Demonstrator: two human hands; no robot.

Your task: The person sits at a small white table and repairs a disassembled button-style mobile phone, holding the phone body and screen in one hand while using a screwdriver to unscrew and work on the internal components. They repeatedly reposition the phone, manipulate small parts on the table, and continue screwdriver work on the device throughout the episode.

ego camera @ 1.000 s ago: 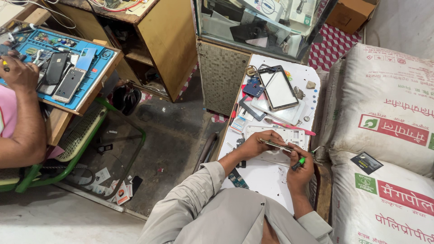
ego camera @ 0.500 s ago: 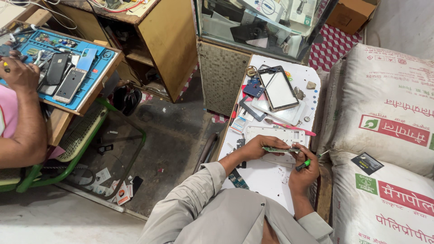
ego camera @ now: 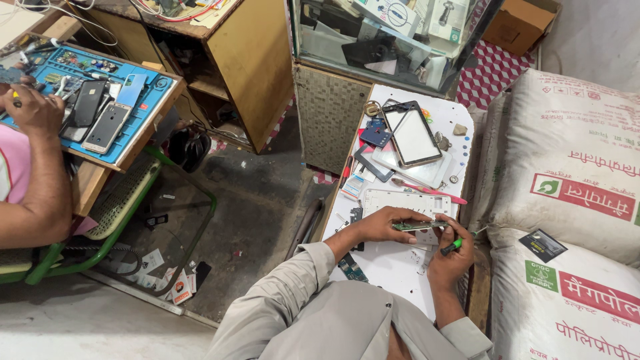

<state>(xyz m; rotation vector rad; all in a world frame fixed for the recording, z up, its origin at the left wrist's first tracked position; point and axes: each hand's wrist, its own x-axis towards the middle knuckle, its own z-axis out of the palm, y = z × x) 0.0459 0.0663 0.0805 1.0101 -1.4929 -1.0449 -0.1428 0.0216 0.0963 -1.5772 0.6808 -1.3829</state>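
My left hand (ego camera: 381, 227) holds a narrow green circuit board (ego camera: 419, 226) by its left end, just above the white table (ego camera: 400, 267). My right hand (ego camera: 451, 259) is closed on a small green-handled screwdriver (ego camera: 452, 246), whose tip sits at the board's right end. A white phone frame (ego camera: 400, 200) lies on the table right behind my hands. Grey sleeves cover both my forearms.
A phone screen (ego camera: 413, 137), a pink tool (ego camera: 430, 191) and small parts lie farther back on the table. White sacks (ego camera: 567, 200) crowd the right side. At the left, a co-worker's hand (ego camera: 37, 110) rests on a blue mat (ego camera: 143, 110) with phones. A wooden cabinet (ego camera: 253, 60) and glass case stand behind.
My left hand has shifted a little to the right with the board, which now lies more level. My right hand with the screwdriver stays at its right end.
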